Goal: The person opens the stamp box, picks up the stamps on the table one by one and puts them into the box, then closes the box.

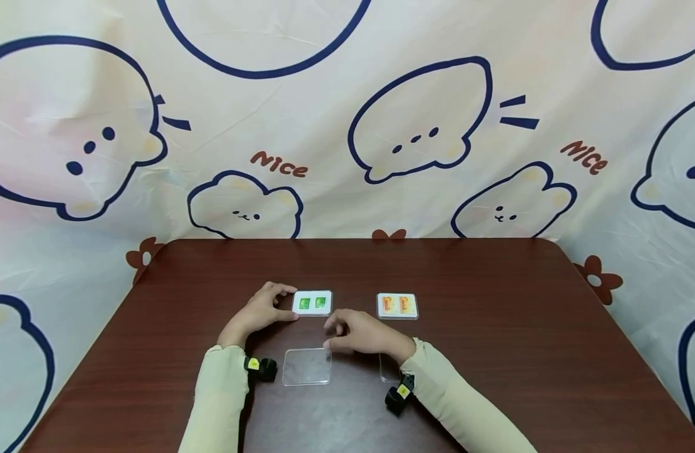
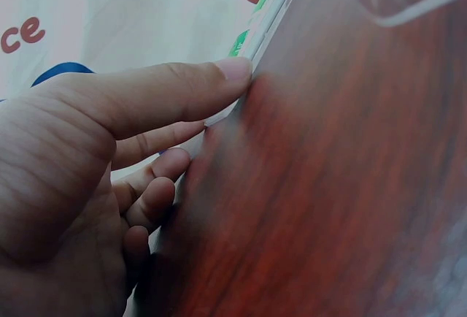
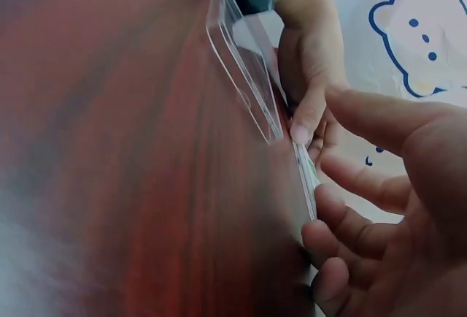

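A flat white case [image 1: 312, 303] with two green pictures lies on the table in the head view. My left hand [image 1: 264, 309] holds its left side, thumb at the near corner and index finger at the far corner. The left wrist view shows that thumb [image 2: 233, 70] against the case's edge. My right hand [image 1: 355, 331] hovers off the case's near right corner, fingers loosely bent, thumb apart and nothing between them. Just in front of the case lies a clear plastic lid [image 1: 306, 367], close to the right thumb and also seen in the right wrist view.
A second white case [image 1: 396, 306] with two orange pictures lies to the right. Another clear lid [image 1: 388, 370] is partly hidden behind the right wrist. The brown table [image 1: 495, 377] ends at a printed cloth [image 1: 325, 126] at the back.
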Demonstrator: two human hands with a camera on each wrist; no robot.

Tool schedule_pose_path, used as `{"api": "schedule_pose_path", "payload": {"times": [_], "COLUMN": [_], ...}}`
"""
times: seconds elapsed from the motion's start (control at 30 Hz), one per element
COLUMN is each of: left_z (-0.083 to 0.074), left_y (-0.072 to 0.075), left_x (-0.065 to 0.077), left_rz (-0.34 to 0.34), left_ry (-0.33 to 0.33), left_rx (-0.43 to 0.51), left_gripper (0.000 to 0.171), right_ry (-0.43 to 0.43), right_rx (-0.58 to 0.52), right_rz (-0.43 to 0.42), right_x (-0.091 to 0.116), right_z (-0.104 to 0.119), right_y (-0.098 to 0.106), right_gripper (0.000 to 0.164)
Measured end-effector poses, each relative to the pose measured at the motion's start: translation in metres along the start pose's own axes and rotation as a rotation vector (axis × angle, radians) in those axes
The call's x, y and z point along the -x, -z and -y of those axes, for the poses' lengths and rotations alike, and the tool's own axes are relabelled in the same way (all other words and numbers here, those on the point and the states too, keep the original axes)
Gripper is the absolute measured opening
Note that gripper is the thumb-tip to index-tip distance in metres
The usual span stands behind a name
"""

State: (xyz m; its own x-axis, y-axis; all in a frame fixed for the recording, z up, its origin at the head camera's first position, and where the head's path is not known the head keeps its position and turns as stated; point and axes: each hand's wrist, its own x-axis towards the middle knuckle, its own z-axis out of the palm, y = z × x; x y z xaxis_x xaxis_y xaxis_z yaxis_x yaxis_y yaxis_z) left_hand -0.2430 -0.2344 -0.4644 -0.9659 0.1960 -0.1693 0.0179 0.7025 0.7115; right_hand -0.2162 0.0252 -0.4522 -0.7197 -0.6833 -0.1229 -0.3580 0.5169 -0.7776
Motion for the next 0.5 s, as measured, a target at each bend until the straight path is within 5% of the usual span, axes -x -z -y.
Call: {"api": "schedule_pose_path", "payload": {"times": [0.27, 0.5], "left_z": [-0.002, -0.002], "left_y": [0.001, 0.001], "left_x": [0.001, 0.002], "left_rz": [0.002, 0.006], "left_ry": [-0.001, -0.014], "left_rx": [0.006, -0.005], "left_gripper": [0.056, 0.056], "right_ry": [0.03, 0.007], "right_rx": [0.204, 0.401], "right_rz": [0.089, 0.079], "right_x": [0.014, 0.021], "right_z": [0.011, 0.017], "right_y": [-0.007, -0.017], "right_gripper": [0.052, 0.071]}}
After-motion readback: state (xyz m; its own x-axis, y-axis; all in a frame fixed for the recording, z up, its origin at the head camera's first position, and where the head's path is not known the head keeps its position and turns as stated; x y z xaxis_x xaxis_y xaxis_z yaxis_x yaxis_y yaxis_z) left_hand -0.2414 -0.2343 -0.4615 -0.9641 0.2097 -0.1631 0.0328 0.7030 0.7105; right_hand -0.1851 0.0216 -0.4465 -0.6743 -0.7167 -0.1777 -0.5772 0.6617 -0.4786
